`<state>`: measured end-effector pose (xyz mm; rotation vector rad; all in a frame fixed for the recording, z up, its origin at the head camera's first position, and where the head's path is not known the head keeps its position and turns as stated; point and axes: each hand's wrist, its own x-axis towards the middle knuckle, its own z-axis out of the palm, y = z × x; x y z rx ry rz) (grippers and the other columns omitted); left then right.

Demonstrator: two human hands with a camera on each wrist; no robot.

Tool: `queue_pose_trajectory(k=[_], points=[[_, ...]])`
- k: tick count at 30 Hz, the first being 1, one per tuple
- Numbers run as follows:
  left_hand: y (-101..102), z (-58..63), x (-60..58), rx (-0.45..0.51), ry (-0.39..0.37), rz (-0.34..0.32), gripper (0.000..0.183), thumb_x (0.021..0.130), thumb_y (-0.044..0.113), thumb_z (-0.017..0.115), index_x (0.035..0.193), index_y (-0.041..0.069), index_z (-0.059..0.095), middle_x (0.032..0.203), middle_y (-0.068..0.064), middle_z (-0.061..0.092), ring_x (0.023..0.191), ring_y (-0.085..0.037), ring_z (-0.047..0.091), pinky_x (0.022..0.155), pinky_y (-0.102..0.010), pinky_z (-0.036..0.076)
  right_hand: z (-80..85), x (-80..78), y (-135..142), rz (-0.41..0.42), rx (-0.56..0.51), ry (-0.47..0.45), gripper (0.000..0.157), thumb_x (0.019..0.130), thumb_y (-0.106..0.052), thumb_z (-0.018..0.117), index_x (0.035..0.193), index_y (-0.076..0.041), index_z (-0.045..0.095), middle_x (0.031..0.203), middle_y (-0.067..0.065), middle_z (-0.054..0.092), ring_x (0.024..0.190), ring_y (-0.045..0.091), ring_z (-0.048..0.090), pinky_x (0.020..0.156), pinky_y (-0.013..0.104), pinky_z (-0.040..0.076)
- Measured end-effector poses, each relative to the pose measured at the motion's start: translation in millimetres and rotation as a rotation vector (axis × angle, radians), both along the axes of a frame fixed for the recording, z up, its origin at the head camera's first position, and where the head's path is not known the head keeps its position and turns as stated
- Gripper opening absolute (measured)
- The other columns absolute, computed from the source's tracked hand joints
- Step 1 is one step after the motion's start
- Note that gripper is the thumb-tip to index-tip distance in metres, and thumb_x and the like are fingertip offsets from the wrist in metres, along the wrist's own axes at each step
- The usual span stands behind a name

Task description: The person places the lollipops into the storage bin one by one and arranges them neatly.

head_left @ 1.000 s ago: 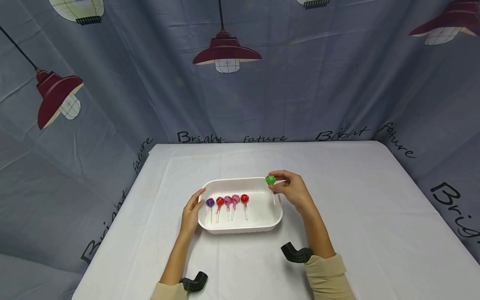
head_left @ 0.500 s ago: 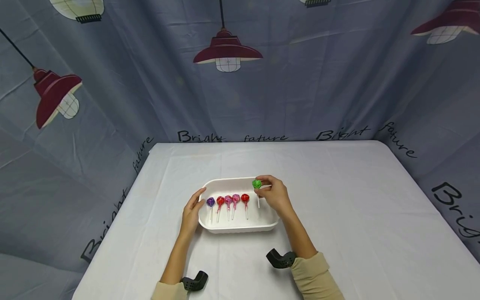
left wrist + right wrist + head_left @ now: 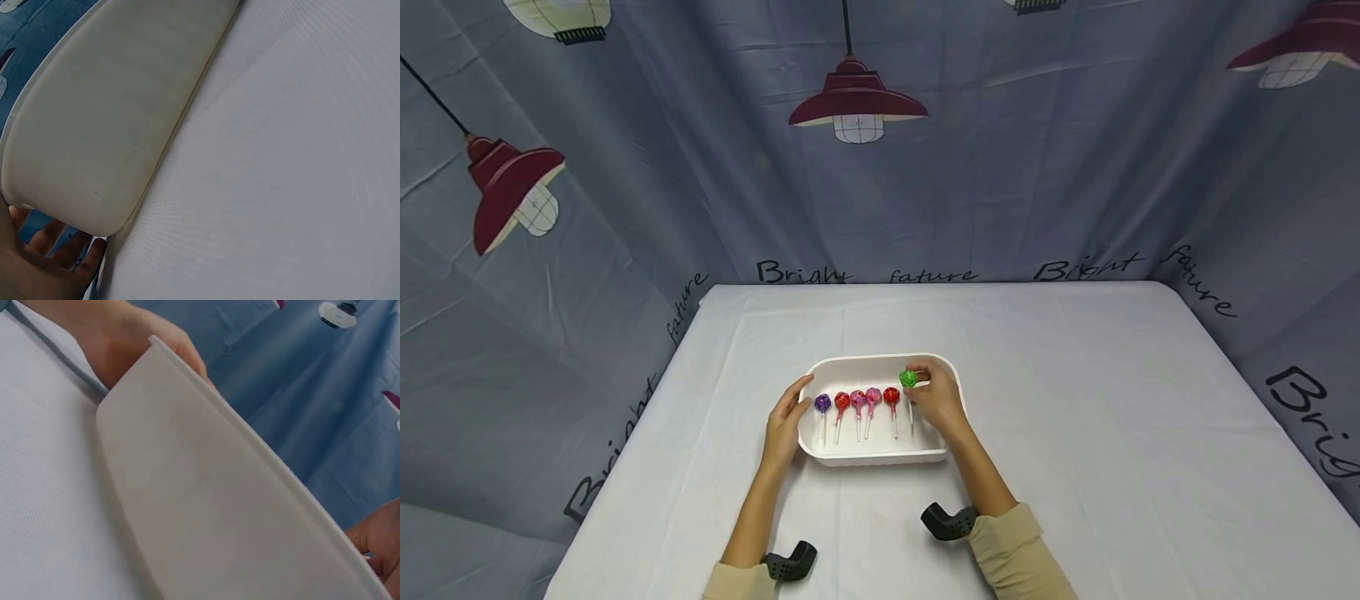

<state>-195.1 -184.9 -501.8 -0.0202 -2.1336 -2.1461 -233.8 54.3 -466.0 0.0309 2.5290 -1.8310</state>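
In the head view a white tray (image 3: 850,457) holds lollipops in a row: a purple lollipop (image 3: 823,403), a red lollipop (image 3: 842,401), two pink lollipops (image 3: 858,399) and another red lollipop (image 3: 891,396). My right hand (image 3: 938,400) pinches the green lollipop (image 3: 908,379) by its head, just right of the row, with the stick hanging toward me. Whether that stick touches the tray floor is unclear. My left hand (image 3: 784,427) rests on the tray's left end. In the left wrist view, spread fingers (image 3: 65,253) lie against that end of the tray.
A white cloth covers the table (image 3: 1075,400). Behind it hangs a grey-blue curtain (image 3: 985,192) printed with lamps and lettering. Each wrist wears a black camera mount, one at the left wrist (image 3: 792,562) and one at the right (image 3: 948,522).
My right hand has brought the green lollipop leftward from the tray's right end and lowered it beside the rightmost red lollipop. My left hand has kept its place.
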Motion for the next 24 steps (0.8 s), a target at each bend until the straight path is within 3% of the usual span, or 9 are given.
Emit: queue_pose_trajectory(k=[5, 14, 20, 24], points=[[4.6, 15.1, 5.9, -0.03, 0.002, 0.0, 0.039, 0.095, 0.001, 0.042, 0.134, -0.002, 0.043, 0.147, -0.021, 0.025, 0.137, -0.03, 0.019, 0.112, -0.039, 0.016, -4.2, -0.3, -2.0, -0.011, 0.039, -0.049, 0.034, 0.078, 0.008, 0.065, 0.111, 0.004, 0.059, 0.098, 0.017, 0.061, 0.068, 0.017, 0.06, 0.059, 0.025, 0.055], [0.0, -10.3, -4.5, -0.031, 0.048, 0.036, 0.037, 0.095, 0.008, 0.047, 0.132, 0.007, 0.049, 0.146, -0.018, 0.03, 0.136, -0.026, 0.021, 0.112, -0.036, 0.017, -5.7, -2.0, -3.0, -0.02, 0.136, -0.132, 0.034, 0.077, 0.005, 0.067, 0.111, 0.002, 0.06, 0.095, 0.015, 0.06, 0.071, 0.018, 0.058, 0.055, 0.022, 0.052], [0.8, -14.2, -3.7, -0.035, 0.117, 0.038, 0.037, 0.094, 0.015, 0.048, 0.131, 0.011, 0.052, 0.145, -0.021, 0.03, 0.136, -0.028, 0.022, 0.112, -0.035, 0.018, -5.7, -3.6, -2.2, -0.019, 0.156, -0.161, 0.032, 0.076, 0.003, 0.07, 0.107, 0.0, 0.062, 0.091, 0.014, 0.06, 0.059, 0.015, 0.057, 0.045, 0.019, 0.046], [1.3, -11.9, -3.8, -0.026, 0.05, 0.032, 0.038, 0.095, 0.013, 0.046, 0.132, 0.011, 0.049, 0.147, -0.016, 0.028, 0.137, -0.023, 0.021, 0.112, -0.033, 0.017, -6.3, -3.9, -1.9, -0.015, 0.166, -0.176, 0.031, 0.076, 0.002, 0.071, 0.106, 0.0, 0.061, 0.087, 0.013, 0.06, 0.054, 0.016, 0.059, 0.043, 0.02, 0.047]])
